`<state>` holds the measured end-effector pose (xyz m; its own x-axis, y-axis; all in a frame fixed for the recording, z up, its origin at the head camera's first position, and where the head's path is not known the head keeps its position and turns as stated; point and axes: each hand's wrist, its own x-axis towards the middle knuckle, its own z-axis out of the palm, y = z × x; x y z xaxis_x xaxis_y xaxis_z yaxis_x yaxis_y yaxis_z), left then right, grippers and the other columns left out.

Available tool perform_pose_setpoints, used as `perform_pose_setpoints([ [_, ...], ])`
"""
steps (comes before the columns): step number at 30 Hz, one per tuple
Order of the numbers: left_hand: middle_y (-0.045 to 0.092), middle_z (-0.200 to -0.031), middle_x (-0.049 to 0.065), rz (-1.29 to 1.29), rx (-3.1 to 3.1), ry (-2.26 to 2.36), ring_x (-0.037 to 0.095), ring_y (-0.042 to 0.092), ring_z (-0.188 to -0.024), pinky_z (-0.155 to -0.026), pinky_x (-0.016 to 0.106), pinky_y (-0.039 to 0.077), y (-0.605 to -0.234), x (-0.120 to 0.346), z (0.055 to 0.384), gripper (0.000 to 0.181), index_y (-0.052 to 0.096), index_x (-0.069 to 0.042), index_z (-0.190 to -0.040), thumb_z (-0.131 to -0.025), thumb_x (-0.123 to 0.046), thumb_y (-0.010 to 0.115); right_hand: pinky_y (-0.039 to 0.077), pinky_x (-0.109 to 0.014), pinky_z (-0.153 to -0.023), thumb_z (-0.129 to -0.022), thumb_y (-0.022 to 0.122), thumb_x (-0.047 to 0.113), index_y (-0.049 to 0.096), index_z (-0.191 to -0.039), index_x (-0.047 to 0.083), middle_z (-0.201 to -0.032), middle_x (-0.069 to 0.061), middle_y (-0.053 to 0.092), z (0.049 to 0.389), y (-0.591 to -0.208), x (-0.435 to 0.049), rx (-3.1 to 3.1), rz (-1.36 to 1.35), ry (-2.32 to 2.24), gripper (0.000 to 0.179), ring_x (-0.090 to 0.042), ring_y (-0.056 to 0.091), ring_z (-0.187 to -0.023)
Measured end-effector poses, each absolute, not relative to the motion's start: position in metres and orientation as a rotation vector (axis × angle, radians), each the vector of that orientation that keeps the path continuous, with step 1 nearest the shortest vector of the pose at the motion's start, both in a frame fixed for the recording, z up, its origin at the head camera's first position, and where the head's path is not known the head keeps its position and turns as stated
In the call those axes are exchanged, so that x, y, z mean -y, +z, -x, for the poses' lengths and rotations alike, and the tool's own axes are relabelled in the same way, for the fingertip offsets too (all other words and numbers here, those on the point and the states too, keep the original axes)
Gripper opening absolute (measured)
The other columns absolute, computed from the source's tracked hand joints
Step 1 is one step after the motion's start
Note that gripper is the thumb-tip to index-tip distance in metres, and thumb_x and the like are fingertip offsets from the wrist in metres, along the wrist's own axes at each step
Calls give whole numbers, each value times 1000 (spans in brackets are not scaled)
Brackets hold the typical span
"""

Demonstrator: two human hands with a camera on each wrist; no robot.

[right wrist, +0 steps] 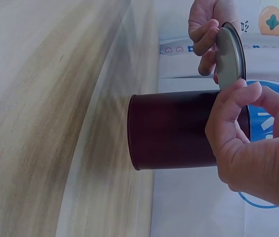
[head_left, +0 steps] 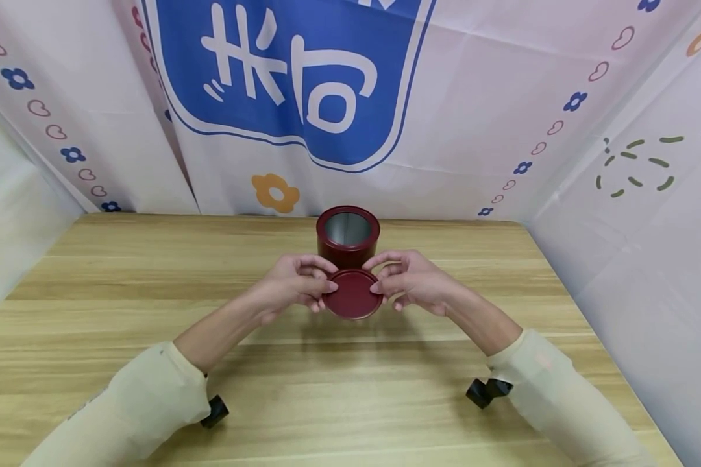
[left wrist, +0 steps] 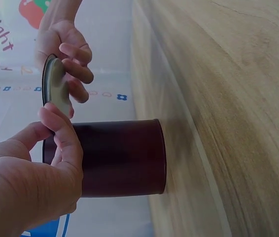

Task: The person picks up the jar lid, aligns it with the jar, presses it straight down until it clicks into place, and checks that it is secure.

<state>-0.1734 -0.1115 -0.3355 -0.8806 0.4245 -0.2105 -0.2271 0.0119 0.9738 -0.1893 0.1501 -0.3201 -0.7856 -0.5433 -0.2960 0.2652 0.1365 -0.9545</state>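
A round dark-red lid (head_left: 353, 295) is held level by both hands, in front of an uncovered dark-red tin (head_left: 348, 253). My left hand (head_left: 300, 283) pinches its left edge between thumb and fingers, and my right hand (head_left: 411, 282) pinches the right edge the same way. The tin stands upright on the table, its grey metal inside showing in the head view. In the left wrist view the pale underside of the lid (left wrist: 59, 89) shows, raised to about the height of the rim of the tin (left wrist: 122, 158). The right wrist view shows the same lid (right wrist: 229, 57) between both hands.
The wood-grain table (head_left: 350, 395) reaches back to a printed cloth (head_left: 444, 130) hanging right behind the tin. Pale cloth also hangs on the left and right sides. Small black devices (head_left: 214, 412) sit at both sleeve cuffs.
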Motion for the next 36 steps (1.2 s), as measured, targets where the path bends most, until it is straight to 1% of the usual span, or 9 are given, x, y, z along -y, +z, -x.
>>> perform_pose_setpoints([
  [6,64,-82,5,-221,-1866,1918,11,63,-58,-55,20,56,-333,111,174,31,58,10,-124,-94,6,65,49,-19,-49,-94,62,-5,56,-130,0,-88,-4,66,189,-316,-151,-1839,272,-1700,37,-11,62,-64],
  [15,62,-82,5,-237,-1899,1912,12,64,-58,-53,19,54,-325,112,175,32,58,11,-124,-93,7,65,50,-19,-50,-95,61,-3,56,-125,0,-90,-5,66,189,-311,-151,-1866,280,-1699,31,-11,63,-66],
  [27,61,-82,6,-244,-1915,1908,14,65,-58,-50,20,54,-318,111,174,32,59,10,-124,-92,7,64,50,-19,-50,-93,60,-2,55,-125,-2,-91,-7,64,190,-303,-151,-1922,309,-1663,33,-13,63,-67],
  [36,63,-83,8,-260,-1939,1883,14,68,-59,-50,21,56,-310,112,173,32,60,11,-123,-91,8,64,48,-19,-47,-91,64,-2,58,-122,-3,-91,-8,63,188,-297,-149,-1991,324,-1639,32,-13,63,-65],
])
